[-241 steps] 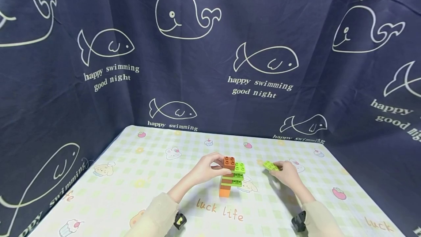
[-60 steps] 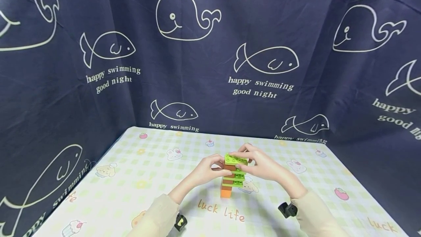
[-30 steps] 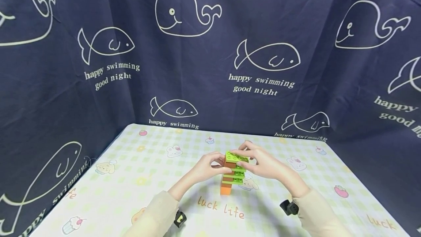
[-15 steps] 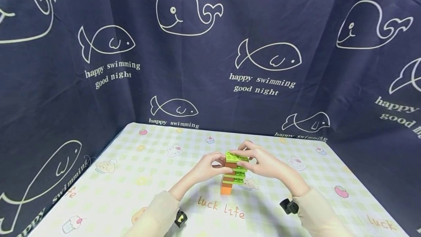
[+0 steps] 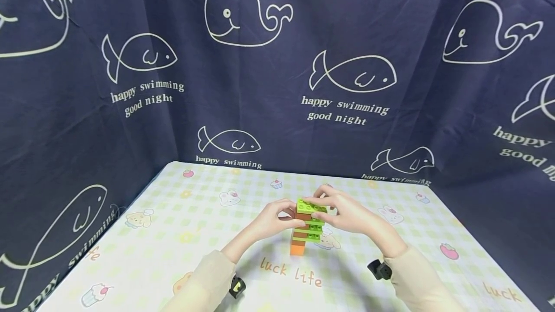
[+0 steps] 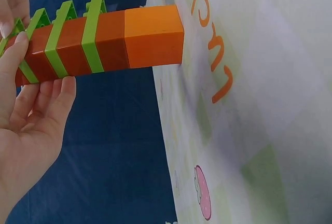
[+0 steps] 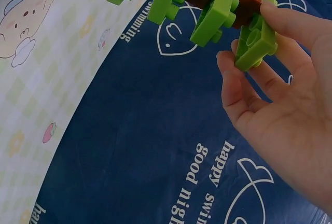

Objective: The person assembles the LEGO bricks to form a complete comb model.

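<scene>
A tower of toy building bricks stands upright on the table. Its base is an orange brick (image 5: 297,248); above it brown bricks (image 6: 111,40) alternate with thin lime-green plates (image 6: 93,37) that jut out to the right. My left hand (image 5: 273,218) grips the upper part from the left, thumb in front and fingers behind. On top lies another green studded plate (image 5: 305,206), pinched by my right hand (image 5: 349,213) at its overhanging right end. Seen from the right wrist, this plate (image 7: 257,42) looks slanted against the ones below; whether it is fully seated I cannot tell.
The table (image 5: 243,240) has a pale checked cloth with printed cartoons and lettering. Dark blue curtains (image 5: 277,90) with white fish drawings enclose it at the back and both sides. A black wrist camera (image 5: 379,269) sits on each wrist.
Eight seconds ago my right hand held the green plate off to the right; by two seconds ago it was on the tower's top. Since then both hands have stayed almost still.
</scene>
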{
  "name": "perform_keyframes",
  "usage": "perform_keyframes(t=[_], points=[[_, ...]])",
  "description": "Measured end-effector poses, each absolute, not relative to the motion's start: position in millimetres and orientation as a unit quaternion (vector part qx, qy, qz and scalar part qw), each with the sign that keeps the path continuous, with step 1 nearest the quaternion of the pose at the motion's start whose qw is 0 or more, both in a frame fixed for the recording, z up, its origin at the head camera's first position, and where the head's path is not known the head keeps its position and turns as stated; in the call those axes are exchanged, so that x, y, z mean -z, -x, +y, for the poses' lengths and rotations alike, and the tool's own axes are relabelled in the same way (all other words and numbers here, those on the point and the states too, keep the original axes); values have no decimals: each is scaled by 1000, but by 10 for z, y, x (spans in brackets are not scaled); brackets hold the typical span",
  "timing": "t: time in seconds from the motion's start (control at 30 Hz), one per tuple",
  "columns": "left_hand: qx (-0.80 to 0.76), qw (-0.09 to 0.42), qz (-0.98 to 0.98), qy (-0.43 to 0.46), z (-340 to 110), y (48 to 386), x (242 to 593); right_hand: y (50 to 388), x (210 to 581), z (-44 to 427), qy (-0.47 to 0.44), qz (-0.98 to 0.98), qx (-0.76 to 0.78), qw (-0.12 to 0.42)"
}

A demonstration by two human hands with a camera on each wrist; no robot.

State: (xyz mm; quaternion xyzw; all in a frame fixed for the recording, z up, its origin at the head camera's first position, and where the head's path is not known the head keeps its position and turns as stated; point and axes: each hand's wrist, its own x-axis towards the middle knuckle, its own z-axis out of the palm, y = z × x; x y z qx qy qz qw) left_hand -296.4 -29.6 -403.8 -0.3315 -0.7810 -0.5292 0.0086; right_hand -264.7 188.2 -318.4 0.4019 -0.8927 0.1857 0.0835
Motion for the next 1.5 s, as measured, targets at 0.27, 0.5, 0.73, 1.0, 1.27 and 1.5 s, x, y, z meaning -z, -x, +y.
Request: perform_keyframes(t=[0.27,0.5,0.73,1.0,1.27,1.5], points=[[524,7,-785,329,-319,2974,4047,2651,3212,1851,-422,-881,-190,95],[525,8,-786,327,-329,2984,4066,2660,3263,1840,-415,-881,-204,103],[532,3,-787,313,-331,2969,4105,2690,3320,1853,-419,-875,-224,94],[545,-2,-781,305,-312,2944,4103,2733,3441,1907,-414,-855,-294,106],[542,5,-782,306,-292,2942,4086,2692,3548,1909,-332,-860,-365,127],[555,5,-778,292,-284,2947,4108,2668,3652,1929,-289,-844,-427,146]])
